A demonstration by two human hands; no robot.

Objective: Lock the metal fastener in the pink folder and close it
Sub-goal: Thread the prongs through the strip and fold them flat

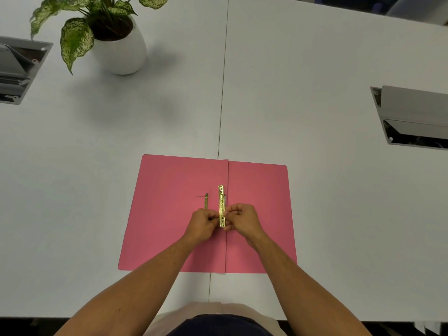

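The pink folder [169, 214] lies open and flat on the white table, its spine fold running toward me. A gold metal fastener bar [221, 202] lies along the fold, pointing away from me. Left of it a thin fastener prong [206, 201] stands out from the left flap. My left hand [202, 224] and my right hand [241, 218] meet at the bar's near end, fingertips pinched on it from both sides. The bar's near tip shows between my fingers.
A potted plant [118, 44] in a white pot stands at the far left. Grey cable boxes are set into the table at the left edge [17, 69] and at the right [414, 117]. A seam [224, 81] runs down the table's middle.
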